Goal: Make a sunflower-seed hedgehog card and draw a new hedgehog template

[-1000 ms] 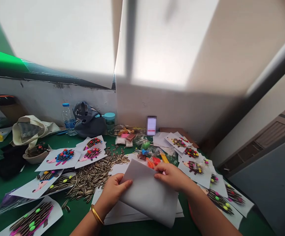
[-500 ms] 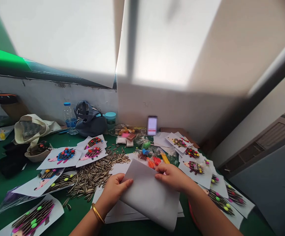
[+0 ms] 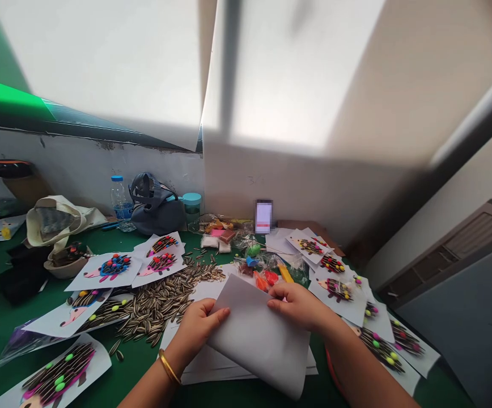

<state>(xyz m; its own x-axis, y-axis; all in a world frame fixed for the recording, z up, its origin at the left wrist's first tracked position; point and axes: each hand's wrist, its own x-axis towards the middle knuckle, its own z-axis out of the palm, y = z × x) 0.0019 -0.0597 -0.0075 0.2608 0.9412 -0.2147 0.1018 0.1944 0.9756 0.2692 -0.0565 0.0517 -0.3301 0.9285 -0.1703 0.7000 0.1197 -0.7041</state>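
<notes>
Between my two hands is a blank white sheet of paper [image 3: 258, 340], tilted above the table and curling at its lower right corner. My left hand [image 3: 201, 326] pinches its left edge, thumb on top; a gold bangle circles that wrist. At the upper right edge, my right hand [image 3: 292, 303] grips the same sheet with the thumb on its face. More white paper [image 3: 216, 368] lies flat beneath. Striped sunflower seeds [image 3: 156, 309] form a loose heap just left of my left hand. Packets of coloured clay [image 3: 267, 277] sit beyond the sheet.
Hedgehog pictures made with seeds and clay lie at left [image 3: 105, 272] and right [image 3: 335, 289]. Along the wall stand a water bottle [image 3: 121, 207], a dark blue bag [image 3: 156, 209], a teal-lidded jar [image 3: 192, 212] and a phone [image 3: 263, 217]. A cream cloth bag [image 3: 61, 218] rests farther left.
Both hands keep the same hold on the paper. The view has shifted very slightly; nothing else has visibly moved.
</notes>
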